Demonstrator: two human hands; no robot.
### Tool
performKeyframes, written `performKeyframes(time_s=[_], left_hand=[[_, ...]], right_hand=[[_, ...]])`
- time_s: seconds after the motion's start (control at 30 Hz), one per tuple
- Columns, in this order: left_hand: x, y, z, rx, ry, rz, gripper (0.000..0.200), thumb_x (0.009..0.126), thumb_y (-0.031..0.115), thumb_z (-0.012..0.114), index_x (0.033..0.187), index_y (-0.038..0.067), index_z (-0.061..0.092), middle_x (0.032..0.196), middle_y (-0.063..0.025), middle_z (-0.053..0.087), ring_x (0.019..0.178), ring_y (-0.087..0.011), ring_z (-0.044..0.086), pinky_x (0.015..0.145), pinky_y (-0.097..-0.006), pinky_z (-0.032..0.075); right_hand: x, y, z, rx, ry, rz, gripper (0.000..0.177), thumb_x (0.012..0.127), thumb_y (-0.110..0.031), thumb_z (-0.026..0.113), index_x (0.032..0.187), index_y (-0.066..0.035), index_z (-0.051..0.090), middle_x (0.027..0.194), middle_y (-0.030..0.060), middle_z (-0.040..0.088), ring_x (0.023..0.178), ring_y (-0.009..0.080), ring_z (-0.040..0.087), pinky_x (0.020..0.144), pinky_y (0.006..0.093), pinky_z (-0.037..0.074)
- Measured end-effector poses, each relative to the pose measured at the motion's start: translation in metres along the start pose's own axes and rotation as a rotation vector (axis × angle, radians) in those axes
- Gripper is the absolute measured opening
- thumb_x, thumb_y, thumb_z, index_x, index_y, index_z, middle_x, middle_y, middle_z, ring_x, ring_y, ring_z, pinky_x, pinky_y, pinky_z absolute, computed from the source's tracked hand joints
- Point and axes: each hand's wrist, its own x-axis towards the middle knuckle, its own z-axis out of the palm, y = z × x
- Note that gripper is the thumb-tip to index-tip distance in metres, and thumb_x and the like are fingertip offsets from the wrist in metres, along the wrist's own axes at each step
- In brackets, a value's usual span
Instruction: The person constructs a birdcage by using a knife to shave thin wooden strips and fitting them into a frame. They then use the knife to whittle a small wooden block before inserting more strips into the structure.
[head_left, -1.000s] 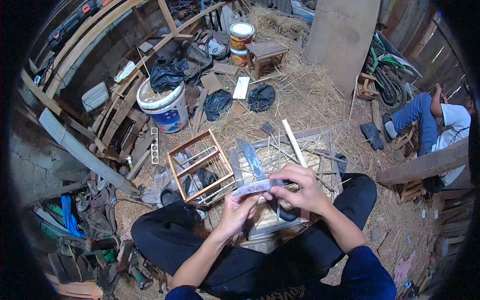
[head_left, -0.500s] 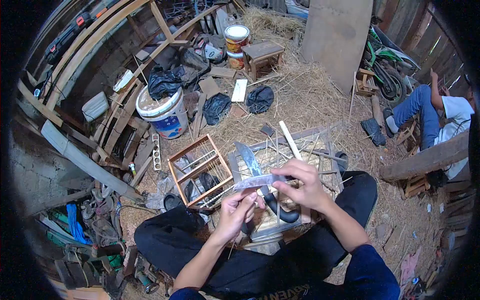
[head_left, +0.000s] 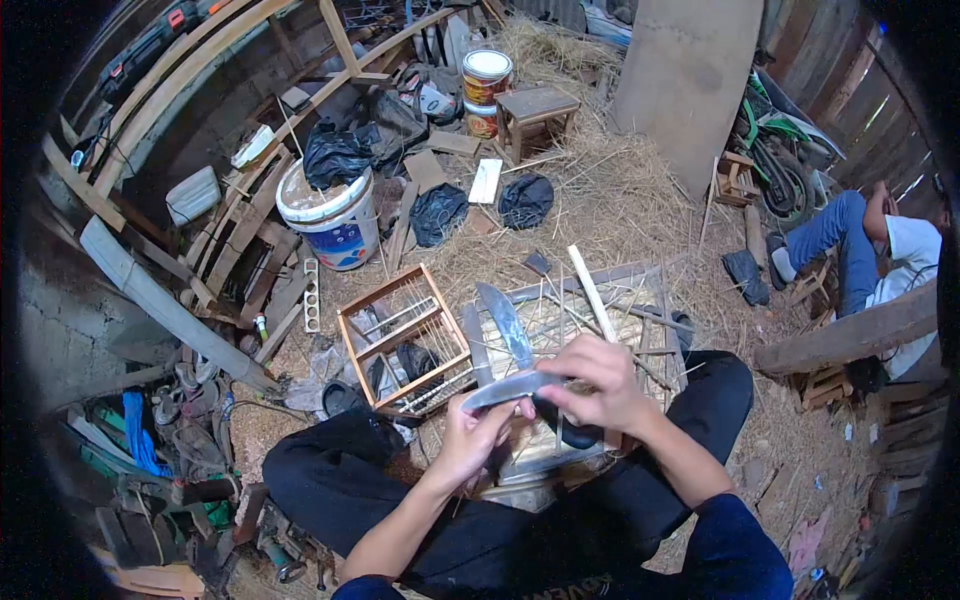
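Straw [head_left: 640,190] and shavings cover the floor of this workshop; from where I stand, clock positions are read from the seated worker's low surface [head_left: 476,345], with 12 o'clock straight ahead of the worker. Right hand [head_left: 600,385]: fingers closed on the grip end of a knife [head_left: 500,391], which sits above the near half of the surface, blade directed between 8 and 9 o'clock. Left hand [head_left: 475,440]: positioned at the blade's far end, fingers bent under it; I cannot tell whether they grasp anything, as the blade covers part of them. Below the held knife, a larger curved knife [head_left: 507,325] lies on the surface, its tip toward 11 o'clock. Thin sticks are scattered over the far half, together with a thicker pale stick [head_left: 592,290] aimed at 11 o'clock. An open wooden frame [head_left: 400,333] with slender bars stands just beside the surface, between 9 and 10 o'clock. Further out: white bucket [head_left: 335,235], 10 o'clock; small stool [head_left: 537,103], 12 o'clock, next to two stacked cans [head_left: 485,90]; green motorbike [head_left: 780,170], between 1 and 2 o'clock; second person [head_left: 905,250], seated, 2 o'clock.
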Motion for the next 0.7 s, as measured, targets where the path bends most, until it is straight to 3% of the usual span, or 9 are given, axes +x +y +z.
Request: performKeyframes(time_s=[0.17, 0.3, 0.5, 0.7], left_hand=[[-0.001, 0.002, 0.000, -0.028, -0.010, 0.016, 0.035, 0.104, 0.016, 0.054, 0.134, 0.000, 0.058, 0.087, -0.0028, 0.067, 0.054, -0.0005, 0.037, 0.047, -0.0180, 0.028], [0.000, -0.001, 0.003, 0.027, -0.005, 0.013, 0.032, 0.102, 0.016, 0.055, 0.128, -0.001, 0.062, 0.085, -0.0055, 0.066, 0.052, -0.0009, 0.033, 0.046, -0.0189, 0.025], [0.003, -0.002, 0.007, -0.009, -0.001, 0.002, 0.031, 0.102, 0.016, 0.054, 0.127, -0.001, 0.061, 0.083, -0.0055, 0.065, 0.050, -0.0013, 0.033, 0.046, -0.0189, 0.026], [0.007, -0.006, 0.002, -0.136, -0.009, -0.020, 0.027, 0.103, 0.015, 0.054, 0.123, -0.002, 0.061, 0.086, -0.0054, 0.067, 0.051, 0.0002, 0.036, 0.045, -0.0184, 0.027]], right_hand=[[0.002, 0.019, -0.006, 0.004, 0.154, 0.145, 0.022, 0.081, -0.015, 0.078, 0.098, -0.001, 0.073, 0.088, 0.0125, 0.072, 0.077, 0.0220, 0.068, 0.068, 0.0339, 0.054], [0.000, 0.011, -0.007, 0.102, 0.124, 0.110, 0.022, 0.084, -0.012, 0.076, 0.102, 0.000, 0.072, 0.091, 0.0142, 0.071, 0.079, 0.0245, 0.069, 0.070, 0.0335, 0.054], [-0.001, 0.018, -0.010, 0.054, 0.228, 0.120, 0.023, 0.080, -0.014, 0.078, 0.098, -0.002, 0.073, 0.085, 0.0118, 0.070, 0.074, 0.0237, 0.067, 0.067, 0.0328, 0.052], [-0.001, 0.006, -0.002, -0.042, 0.051, 0.041, 0.023, 0.078, -0.018, 0.081, 0.095, -0.005, 0.074, 0.080, 0.0087, 0.068, 0.072, 0.0234, 0.065, 0.063, 0.0339, 0.051]])
